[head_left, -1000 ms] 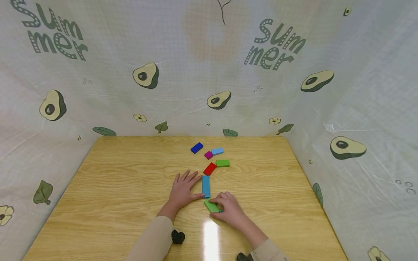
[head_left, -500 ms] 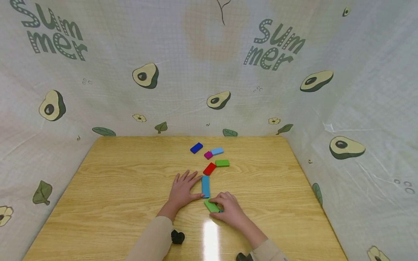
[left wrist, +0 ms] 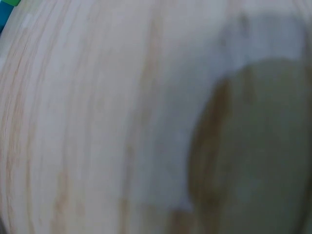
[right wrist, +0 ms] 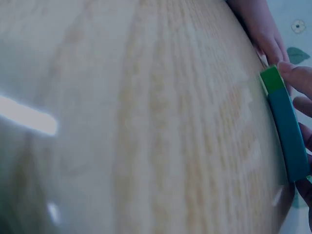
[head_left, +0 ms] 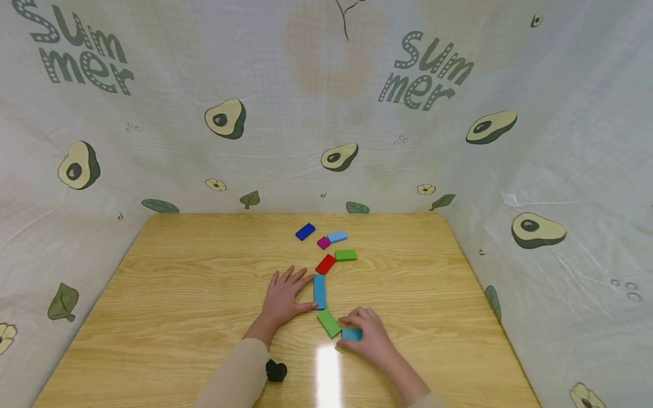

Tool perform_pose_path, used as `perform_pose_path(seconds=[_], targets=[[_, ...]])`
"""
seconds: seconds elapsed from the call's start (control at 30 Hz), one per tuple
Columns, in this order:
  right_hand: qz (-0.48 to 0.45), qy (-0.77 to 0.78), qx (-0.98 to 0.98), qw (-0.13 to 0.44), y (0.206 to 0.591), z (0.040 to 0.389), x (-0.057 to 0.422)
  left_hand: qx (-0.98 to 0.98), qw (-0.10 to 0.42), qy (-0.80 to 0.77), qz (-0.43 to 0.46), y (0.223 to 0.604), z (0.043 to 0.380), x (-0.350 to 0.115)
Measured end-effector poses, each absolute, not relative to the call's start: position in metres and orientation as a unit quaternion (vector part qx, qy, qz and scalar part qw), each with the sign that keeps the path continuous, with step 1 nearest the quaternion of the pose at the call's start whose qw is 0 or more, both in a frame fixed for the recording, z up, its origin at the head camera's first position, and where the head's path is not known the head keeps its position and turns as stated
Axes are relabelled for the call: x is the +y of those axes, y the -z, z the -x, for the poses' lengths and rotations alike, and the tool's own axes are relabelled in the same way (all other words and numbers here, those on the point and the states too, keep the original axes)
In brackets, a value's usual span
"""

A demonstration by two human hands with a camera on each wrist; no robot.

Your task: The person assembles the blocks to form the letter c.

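Observation:
Fingers spread, my left hand [head_left: 283,297] lies flat on the table beside a long blue block [head_left: 319,292]; its index fingertip and thumb touch the block's far and near ends. A light green block [head_left: 329,323] lies slanted just in front of that block. My right hand [head_left: 372,338] holds a second blue block [head_left: 351,335] between thumb and fingers, its right end hidden under the hand. That blue block [right wrist: 287,134] meets the green block [right wrist: 272,79] end to end in the right wrist view, a fingertip close over the green one.
Beyond the hands lie a red block [head_left: 325,264], a green block [head_left: 345,255], a magenta block [head_left: 323,242], a light blue block [head_left: 337,236] and a dark blue block [head_left: 305,231]. A printed cloth [head_left: 285,175] borders the wooden table [head_left: 204,255].
My right hand has let go of the light green block and shifted slightly right and toward me, onto the blue block beside it. My left hand has stayed in place.

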State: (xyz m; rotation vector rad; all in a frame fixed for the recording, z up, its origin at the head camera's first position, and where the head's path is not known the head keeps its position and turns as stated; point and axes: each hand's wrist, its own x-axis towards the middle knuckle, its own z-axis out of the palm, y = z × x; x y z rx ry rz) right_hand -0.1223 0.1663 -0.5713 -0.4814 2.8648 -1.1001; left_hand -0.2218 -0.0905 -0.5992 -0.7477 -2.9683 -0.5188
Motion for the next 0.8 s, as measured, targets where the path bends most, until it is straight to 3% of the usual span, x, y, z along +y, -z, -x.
perform_pose_path(seconds=[0.8], targets=[[0.136, 0.377, 0.916, 0.002, 0.5812, 0.1141, 0.1717, -0.956, 0.015, 0.170, 0.240, 0.5997, 0.2225, -0.0910]])
